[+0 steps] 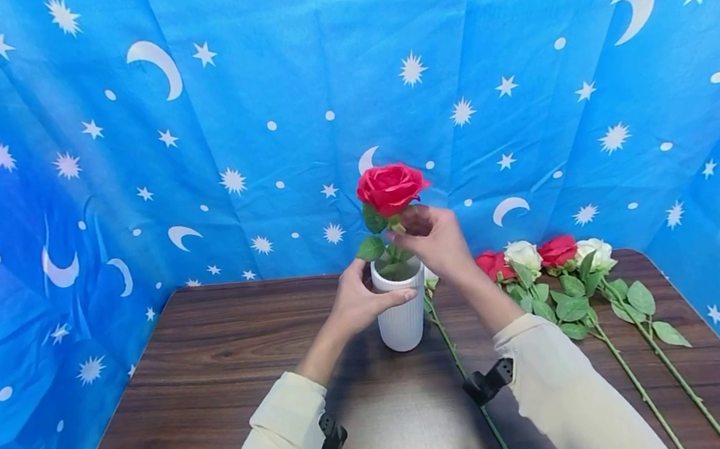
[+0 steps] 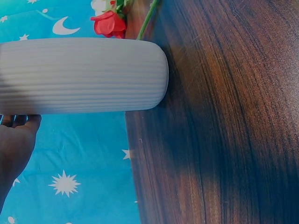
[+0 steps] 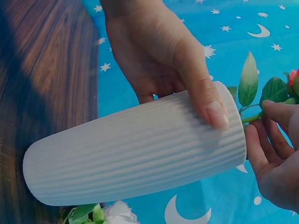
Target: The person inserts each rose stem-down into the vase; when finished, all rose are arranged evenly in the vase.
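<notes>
Two pale sleeves (image 1: 573, 390) reach in from the near edge, a small black device (image 1: 490, 382) at each wrist; beside the right one a white rose (image 1: 453, 349) lies on the dark wood-grain bench (image 1: 215, 365), its stem pointing towards the person and its head partly hidden behind the vase and right forearm; farther on, near the middle of the bench, the white ribbed vase (image 1: 403, 325) stands upright; the left hand (image 1: 359, 300) grips it just below the rim, thumb laid across the front and fingers round the far side; the right hand (image 1: 436, 241) pinches the stem of a red rose (image 1: 392, 188) between thumb and fingers, just above the vase's mouth; that stem runs down into the mouth, green leaves at the rim, the bloom upright above both hands; to the right lie two red roses (image 1: 558, 250) and two white roses (image 1: 594, 254), heads towards the back edge, leaves overlapping; beyond the bench hangs a blue cloth (image 1: 283, 52) printed with white moons, stars and dots.
</notes>
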